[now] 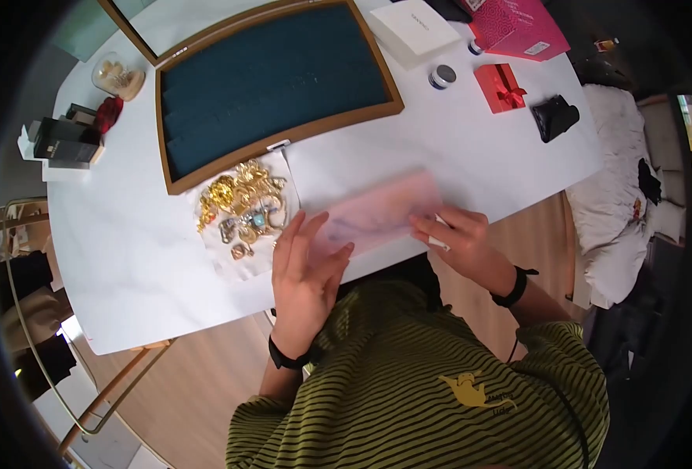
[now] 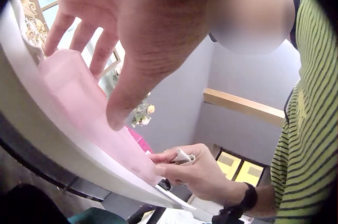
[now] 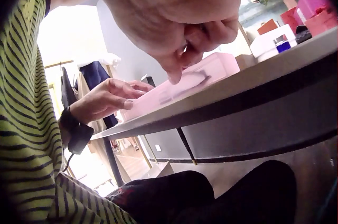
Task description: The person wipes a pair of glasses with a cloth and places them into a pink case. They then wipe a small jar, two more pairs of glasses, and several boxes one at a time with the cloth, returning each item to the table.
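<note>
A long, translucent pink box (image 1: 377, 215) lies at the table's front edge between the hands, with a dark shape showing faintly through it. My left hand (image 1: 303, 262) is at its left end, fingers spread and nearly straight, thumb along the near side. At the right end is my right hand (image 1: 459, 238), thumb and forefinger at the box. Its other fingers curl round a small crumpled white cloth or tissue (image 2: 183, 156), mostly hidden in the palm. Gold jewellery (image 1: 244, 199) is heaped on a white cloth (image 1: 232, 262) left of the box.
A wooden case (image 1: 396, 98) with a dark teal lining stands open behind the jewellery. On the right are a white box (image 1: 416, 31), a small jar (image 1: 443, 76), a red gift box (image 1: 498, 86) and a black pouch (image 1: 555, 117). Black boxes (image 1: 66, 141) and a glass dome (image 1: 118, 76) stand left.
</note>
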Demonstrator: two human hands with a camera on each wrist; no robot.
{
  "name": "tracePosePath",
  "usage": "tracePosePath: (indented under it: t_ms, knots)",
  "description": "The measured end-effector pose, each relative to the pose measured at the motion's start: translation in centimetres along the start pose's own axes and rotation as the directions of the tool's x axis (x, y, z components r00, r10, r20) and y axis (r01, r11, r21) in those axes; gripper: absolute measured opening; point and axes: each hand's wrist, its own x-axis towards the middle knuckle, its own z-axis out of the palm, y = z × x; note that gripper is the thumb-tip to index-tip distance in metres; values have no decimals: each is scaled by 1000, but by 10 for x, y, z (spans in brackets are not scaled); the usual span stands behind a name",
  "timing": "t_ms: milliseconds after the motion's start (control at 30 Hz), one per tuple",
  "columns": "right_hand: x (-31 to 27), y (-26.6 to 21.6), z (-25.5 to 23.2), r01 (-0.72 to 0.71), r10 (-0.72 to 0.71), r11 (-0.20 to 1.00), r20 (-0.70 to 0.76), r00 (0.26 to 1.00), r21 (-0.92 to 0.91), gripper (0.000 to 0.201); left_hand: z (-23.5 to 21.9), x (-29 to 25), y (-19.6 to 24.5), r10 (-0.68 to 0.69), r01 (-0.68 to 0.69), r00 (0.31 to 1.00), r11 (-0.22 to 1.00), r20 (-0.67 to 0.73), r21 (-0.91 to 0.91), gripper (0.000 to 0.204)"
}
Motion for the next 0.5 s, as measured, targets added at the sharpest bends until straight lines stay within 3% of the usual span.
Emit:
tracePosePath:
  t_ms: [133,200,333,400,500]
  knots:
    - [0,-7,-5,-38,38,999,12,999,-26,45,6,-2,-1,-68,67,998,997,10,44,54]
    - [8,-13,-13,-67,67,998,63,996,-15,52,5,-1,2,-82,81,997,995,13,59,55]
    - [26,-22,-19,-105,103,994,81,991,20,51,5,-2,15,-113,109,993,984,21,138,63]
    - [29,-25,-20,-115,107,993,191,976,31,49,10,-1,18,-141,137,990,966,5,218,69]
    - [23,-28,-18,-85,73,993,147,986,80,43,20,3,30,-154,153,988,959,-14,240,69]
